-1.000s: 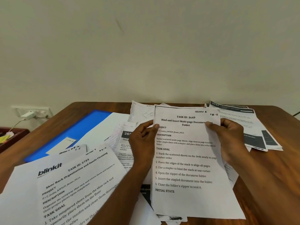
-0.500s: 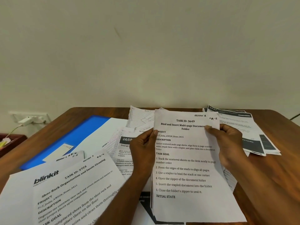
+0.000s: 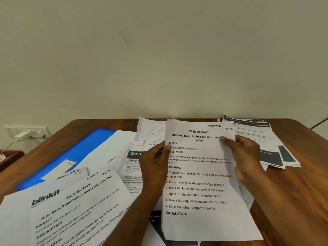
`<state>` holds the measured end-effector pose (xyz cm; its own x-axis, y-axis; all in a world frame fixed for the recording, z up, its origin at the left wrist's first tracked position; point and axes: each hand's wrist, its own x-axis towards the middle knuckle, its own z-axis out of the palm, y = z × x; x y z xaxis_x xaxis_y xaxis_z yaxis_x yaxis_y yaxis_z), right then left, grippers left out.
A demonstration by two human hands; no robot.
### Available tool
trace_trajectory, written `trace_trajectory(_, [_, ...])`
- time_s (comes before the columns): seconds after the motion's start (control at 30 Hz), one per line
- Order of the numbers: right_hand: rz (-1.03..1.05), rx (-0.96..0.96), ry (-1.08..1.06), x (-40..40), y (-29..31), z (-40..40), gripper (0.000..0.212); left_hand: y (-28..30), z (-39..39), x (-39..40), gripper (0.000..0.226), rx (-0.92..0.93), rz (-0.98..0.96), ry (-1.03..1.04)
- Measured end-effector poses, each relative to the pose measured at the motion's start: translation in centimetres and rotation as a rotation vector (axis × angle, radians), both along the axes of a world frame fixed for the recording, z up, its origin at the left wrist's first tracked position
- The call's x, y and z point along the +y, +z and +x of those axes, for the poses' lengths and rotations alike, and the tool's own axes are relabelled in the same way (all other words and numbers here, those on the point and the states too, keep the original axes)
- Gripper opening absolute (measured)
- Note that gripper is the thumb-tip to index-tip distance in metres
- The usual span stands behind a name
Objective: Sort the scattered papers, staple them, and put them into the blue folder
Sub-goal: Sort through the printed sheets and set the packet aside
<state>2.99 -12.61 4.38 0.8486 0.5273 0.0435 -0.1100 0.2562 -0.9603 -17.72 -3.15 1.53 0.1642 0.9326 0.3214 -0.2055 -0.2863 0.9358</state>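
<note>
Papers (image 3: 200, 174), topped by the "TASK ID: 3649" sheet, are pinched at both side edges by the left hand (image 3: 156, 164) and right hand (image 3: 246, 157), near the surface's (image 3: 301, 192) far edge; blue folder (image 3: 78, 153) lies left.

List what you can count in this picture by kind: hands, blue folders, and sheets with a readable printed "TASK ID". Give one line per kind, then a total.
Hands: 2 (left hand, right hand)
Blue folder: 1
Readable TASK ID sheets: 2 (3649 sheet, 2723 sheet)
Total: 5

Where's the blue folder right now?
In the head view, the blue folder lies flat on the table's left side, partly under scattered papers, left of both hands.
</note>
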Motion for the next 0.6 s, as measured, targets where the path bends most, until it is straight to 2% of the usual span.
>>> trace_trajectory(0.13, [-0.064,-0.164,-0.076,-0.3,0.2,-0.4,0.011,-0.2,0.1,0.2,0.022,-0.001,0.003,0.004])
trace_trajectory(0.2, [-0.161,-0.420,-0.171,-0.4,0.1,-0.8,0.012,-0.4,0.0,0.6,0.019,-0.029,-0.033,0.004])
trace_trajectory(0.27, [-0.239,-0.747,-0.270,-0.7,0.0,-1.5,0.024,-0.6,-0.1,1.1,0.014,-0.082,-0.103,-0.017])
trace_trajectory(0.33, [-0.221,-0.947,-0.294,-0.8,-0.1,-2.5,0.031,-0.9,-0.3,1.8,0.010,-0.103,-0.158,-0.026])
trace_trajectory(0.5, [-0.178,-1.141,-0.133,-0.6,-1.0,-4.4,0.033,-1.6,-0.4,2.9,0.013,-0.184,-0.304,-0.077])
trace_trajectory(0.6, [-0.191,-1.167,-0.126,-0.5,-1.2,-4.7,0.035,-1.7,-0.7,3.1,0.014,-0.157,-0.272,-0.081])
